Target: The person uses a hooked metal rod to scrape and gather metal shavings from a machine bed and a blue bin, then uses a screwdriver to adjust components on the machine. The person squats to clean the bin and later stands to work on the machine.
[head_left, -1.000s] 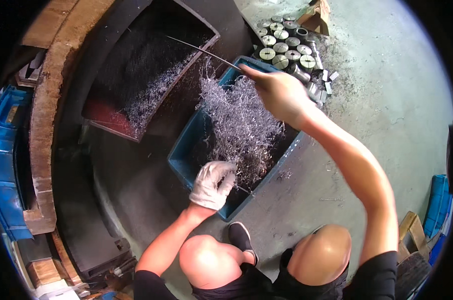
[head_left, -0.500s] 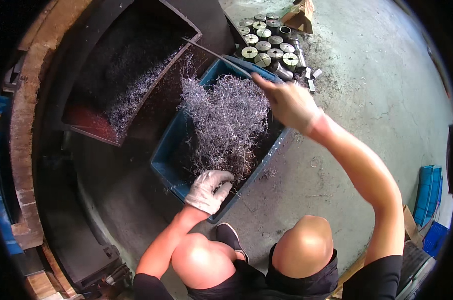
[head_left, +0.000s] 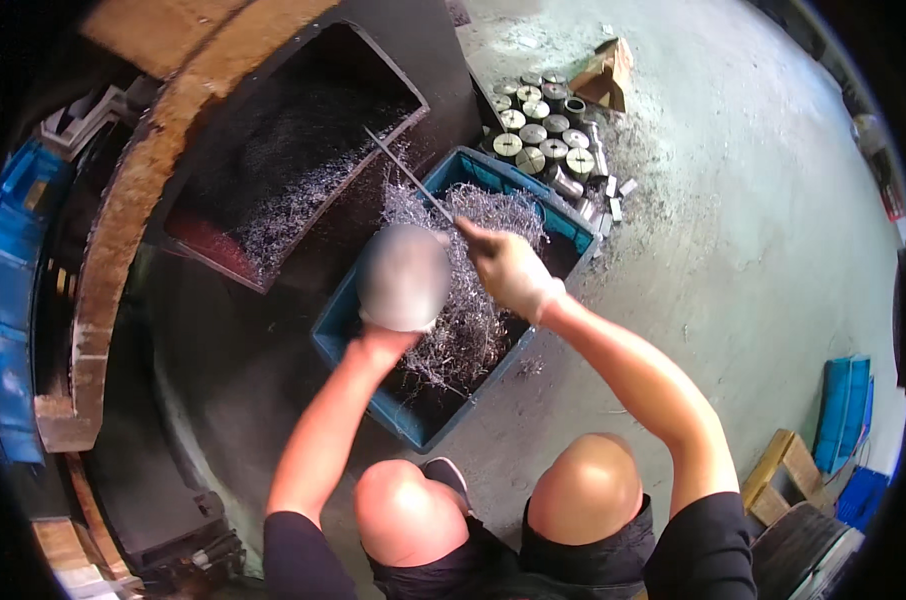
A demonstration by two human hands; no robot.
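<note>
We see the swarf heaped in a blue bin, whose walls, we judge, keep the springy mass together. The rod points up and to the left from the right hand; its far tip lies over the dark tray, though whether it touches we cannot tell. The right grip is clenched around the rod's near end, a hold that we take to give length beyond the hand and to spare the fingers the sharp curls. The left hand is over the left part of the heap, so blurred that we cannot tell whether its grip is released or holds some swarf. In looks, the swarf is a silvery-grey tangle of fine curls, paler toward the far end and darker toward the near one. We note more of it along the tray's edge; the bin stands just beside this edge, presumably to keep both within one reach. Just beyond the bin's far end, metal cylinders, mostly upright, stand grouped on the floor, near brown cardboard.
</note>
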